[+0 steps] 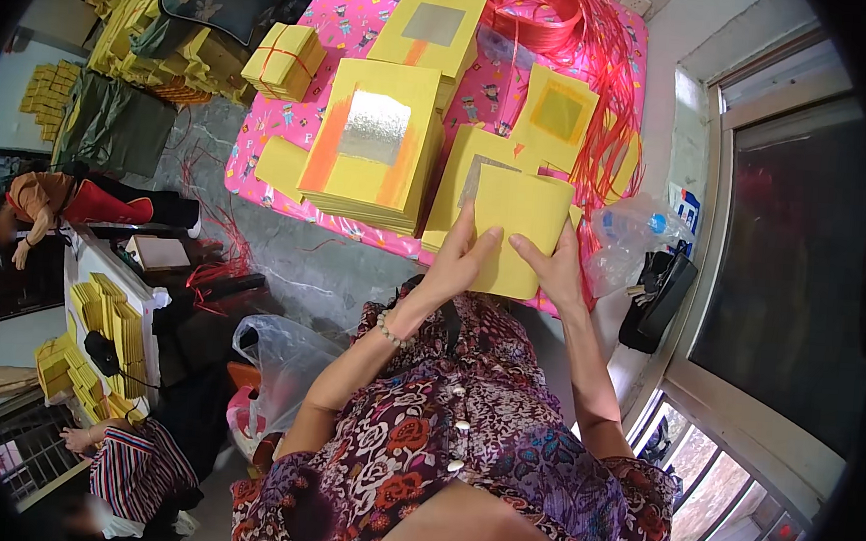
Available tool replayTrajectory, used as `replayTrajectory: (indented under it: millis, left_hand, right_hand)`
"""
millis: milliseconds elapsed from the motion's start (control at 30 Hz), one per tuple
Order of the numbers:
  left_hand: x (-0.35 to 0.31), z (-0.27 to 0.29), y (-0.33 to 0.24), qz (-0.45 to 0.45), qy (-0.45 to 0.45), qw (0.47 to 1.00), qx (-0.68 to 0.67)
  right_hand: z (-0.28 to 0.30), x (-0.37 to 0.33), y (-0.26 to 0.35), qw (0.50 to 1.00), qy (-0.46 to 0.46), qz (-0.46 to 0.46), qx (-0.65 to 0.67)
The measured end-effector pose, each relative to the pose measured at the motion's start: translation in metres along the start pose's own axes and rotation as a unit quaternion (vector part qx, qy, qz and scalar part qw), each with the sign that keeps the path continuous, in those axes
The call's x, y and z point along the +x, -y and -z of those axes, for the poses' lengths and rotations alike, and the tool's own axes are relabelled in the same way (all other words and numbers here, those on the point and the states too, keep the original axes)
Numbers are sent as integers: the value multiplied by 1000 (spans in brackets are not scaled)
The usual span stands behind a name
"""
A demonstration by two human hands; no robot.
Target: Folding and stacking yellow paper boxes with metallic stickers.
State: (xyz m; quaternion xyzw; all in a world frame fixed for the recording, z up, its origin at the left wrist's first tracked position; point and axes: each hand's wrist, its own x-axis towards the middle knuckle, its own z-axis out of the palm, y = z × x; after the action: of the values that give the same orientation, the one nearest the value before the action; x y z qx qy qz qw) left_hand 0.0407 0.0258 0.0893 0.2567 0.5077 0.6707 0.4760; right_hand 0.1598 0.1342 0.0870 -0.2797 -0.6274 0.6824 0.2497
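Nearest is the person's floral top (465,401), with pale buttons down its front. Beyond it, the left hand (466,256) and right hand (557,268) hold 1 yellow paper piece (520,226) over the near edge of the worktop (273,127), which wears a pink printed cover. Both grips are closed on the piece: the 2 thumbs press its face near the lower part, and the fingers wrap the side edges, mostly hidden behind. A beaded bracelet (395,330) circles the left wrist.

Just behind the piece, partly covered by it, lies a low yellow stack (450,187) by the near edge. To its left stands a taller stack (367,189), its top sheet bearing a silver square between 2 orange bands. A loose yellow sheet (281,167) lies near the left corner. Clear plastic bottles (618,247) sit beside the right edge.

Farther in, a sheet with an orange-framed square (558,118) lies toward the right edge, and a small tied bundle (284,61) stands by the left edge. Another silver-squared stack (426,34) is near the far edge; red strips (532,29) heap at the far right corner.
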Motion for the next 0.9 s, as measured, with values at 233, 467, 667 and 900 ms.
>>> replayTrajectory:
  millis: [233, 467, 667, 900]
  left_hand:
    - [-3, -1, 2, -58, -8, 998, 12]
    - [-7, -2, -5, -81, -10, 997, 8]
    - [-8, -4, -7, -83, -20, 996, -14]
    - [-11, 5, 1, -73, -49, 995, 39]
  right_hand:
    - [-5, -7, 10, 1000, -6, 29, 9]
    - [-5, -9, 10, 998, -19, 20, 62]
    - [-8, -8, 14, 998, -29, 12, 56]
    - [0, 0, 19, 998, -20, 10, 64]
